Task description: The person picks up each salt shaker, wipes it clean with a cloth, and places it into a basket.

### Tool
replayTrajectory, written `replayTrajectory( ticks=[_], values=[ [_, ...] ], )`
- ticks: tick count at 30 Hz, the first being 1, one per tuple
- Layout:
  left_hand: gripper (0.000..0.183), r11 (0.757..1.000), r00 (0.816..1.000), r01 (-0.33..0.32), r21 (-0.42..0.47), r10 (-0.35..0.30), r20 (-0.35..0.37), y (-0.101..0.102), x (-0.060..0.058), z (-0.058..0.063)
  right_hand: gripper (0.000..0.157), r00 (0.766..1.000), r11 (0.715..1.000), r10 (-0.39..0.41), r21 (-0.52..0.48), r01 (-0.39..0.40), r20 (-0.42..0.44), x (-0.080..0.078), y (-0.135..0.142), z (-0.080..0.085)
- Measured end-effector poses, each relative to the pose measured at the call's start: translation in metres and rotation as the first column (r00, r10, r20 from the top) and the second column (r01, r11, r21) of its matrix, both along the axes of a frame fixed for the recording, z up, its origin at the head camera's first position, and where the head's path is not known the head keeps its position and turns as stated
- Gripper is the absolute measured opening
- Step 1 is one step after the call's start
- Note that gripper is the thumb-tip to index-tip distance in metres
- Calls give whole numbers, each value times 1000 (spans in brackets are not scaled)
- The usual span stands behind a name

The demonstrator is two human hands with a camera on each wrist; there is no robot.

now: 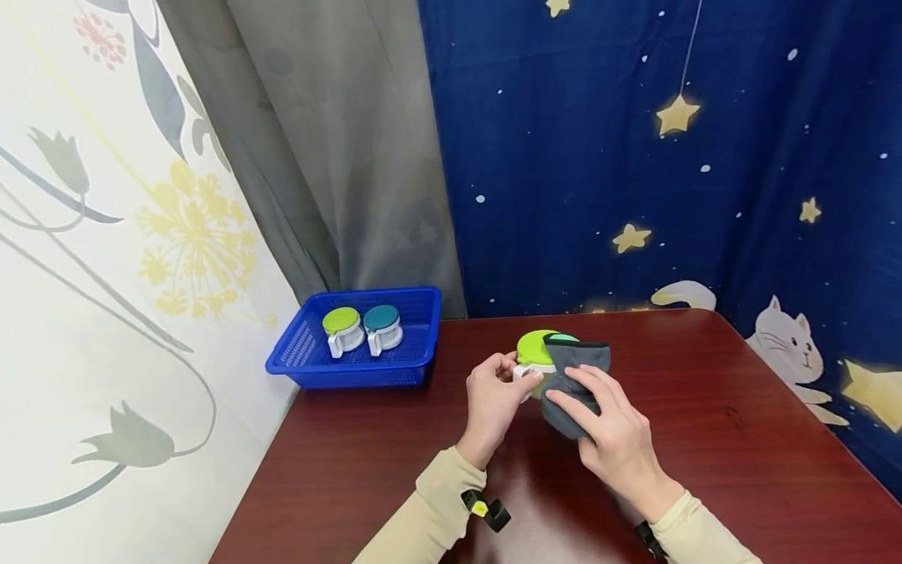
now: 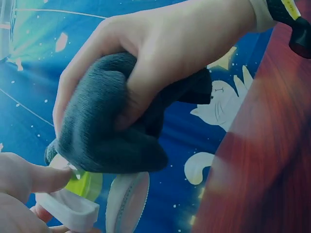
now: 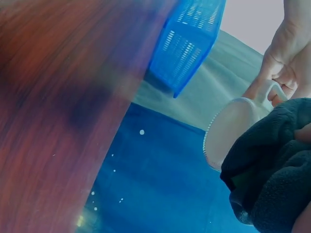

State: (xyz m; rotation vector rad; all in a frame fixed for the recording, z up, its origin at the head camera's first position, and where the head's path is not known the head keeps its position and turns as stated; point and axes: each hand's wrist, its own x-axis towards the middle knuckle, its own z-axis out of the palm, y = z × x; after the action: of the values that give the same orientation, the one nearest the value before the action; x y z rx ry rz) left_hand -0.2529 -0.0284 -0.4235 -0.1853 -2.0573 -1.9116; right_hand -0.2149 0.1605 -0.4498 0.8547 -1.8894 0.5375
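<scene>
My left hand (image 1: 491, 395) grips the white handle (image 2: 75, 213) of a jar with a lime-green lid (image 1: 535, 349), its thumb over the handle. The jar is raised above the table and tilted; its round white underside (image 3: 231, 133) shows in the right wrist view. My right hand (image 1: 620, 431) holds a bunched dark grey cloth (image 1: 567, 415) against the jar's right side. In the left wrist view, thumb and fingers press into the cloth's folds. A mint-green patch shows beside the lid under the cloth's dark edge. The cloth hides much of the jar's body.
A blue plastic basket (image 1: 359, 380) stands at the table's back left. Inside are a jar with a lime-green lid (image 1: 341, 319) and another with a teal lid (image 1: 381, 316), both with white handles. Curtains (image 1: 564, 196) hang behind the dark red table (image 1: 705, 407).
</scene>
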Motion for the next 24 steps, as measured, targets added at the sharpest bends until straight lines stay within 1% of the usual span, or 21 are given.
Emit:
replayTrajectory(
  ticks=[3, 6, 10, 12, 14, 16, 19, 21, 24],
  values=[
    [36, 1000, 1000, 5, -21, -5, 14, -2, 4, -1, 67, 1000, 999, 3, -53, -2, 7, 1, -2, 6],
    [36, 1000, 1000, 6, -29, -5, 16, -5, 7, 0, 63, 999, 994, 3, -113, 1, 35, 1, -4, 13],
    [35, 999, 1000, 22, -30, -22, 6, -10, 13, 4, 52, 993, 979, 50, -201, -28, 108, 2, -5, 23],
    [35, 999, 999, 39, -38, -39, 1, -11, 16, 6, 50, 983, 969, 87, -242, -47, 161, 2, -5, 27],
    [34, 998, 999, 51, -46, -51, 3, -12, 18, 6, 53, 970, 963, 108, -267, -48, 216, 4, -4, 30],
    [34, 997, 998, 55, -51, -55, 5, -12, 20, 5, 57, 956, 964, 106, -264, -32, 274, 5, -3, 33],
    [34, 998, 999, 43, -50, -43, 2, -10, 22, 3, 66, 940, 975, 78, -223, -3, 332, 7, -4, 36],
    [34, 998, 1000, 30, -47, -31, -7, -9, 22, 3, 70, 937, 979, 62, -202, 10, 345, 7, -6, 37],
    [33, 1000, 1000, 17, -26, -17, -18, -9, 22, 3, 71, 941, 980, 58, -200, 11, 334, 9, -8, 38]
  ],
)
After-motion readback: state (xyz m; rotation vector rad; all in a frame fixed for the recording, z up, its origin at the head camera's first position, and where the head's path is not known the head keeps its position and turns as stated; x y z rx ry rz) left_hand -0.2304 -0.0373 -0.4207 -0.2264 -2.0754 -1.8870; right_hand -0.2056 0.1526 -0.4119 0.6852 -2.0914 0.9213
